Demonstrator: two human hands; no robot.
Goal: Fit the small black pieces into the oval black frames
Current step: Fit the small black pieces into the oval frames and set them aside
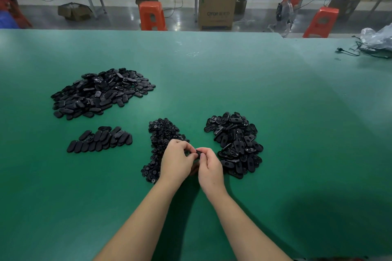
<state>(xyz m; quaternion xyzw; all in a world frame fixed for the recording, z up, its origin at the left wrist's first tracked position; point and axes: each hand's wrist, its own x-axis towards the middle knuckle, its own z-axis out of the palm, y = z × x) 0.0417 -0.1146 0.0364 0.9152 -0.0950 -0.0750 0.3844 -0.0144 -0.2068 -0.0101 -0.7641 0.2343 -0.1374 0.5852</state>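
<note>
Pinching one black part (198, 152) between left hand (176, 160) and right hand (210, 165), seating is best completed squarely, though frame and piece cannot be distinguished.

Both hands, left hand (175, 161) and right hand (210, 167), pinch one black piece (198, 152) above the green table (233, 82).

Green table (275, 123): black part piles (101, 91), cables (360, 50).

Small black pieces (162, 133) sit heaped in a narrow strip mid-table. Just right, a mound of open oval black frames (235, 144). Far left, a big glossy pile (101, 93), with a neat overlapping row of ovals (99, 140) below it.
</note>
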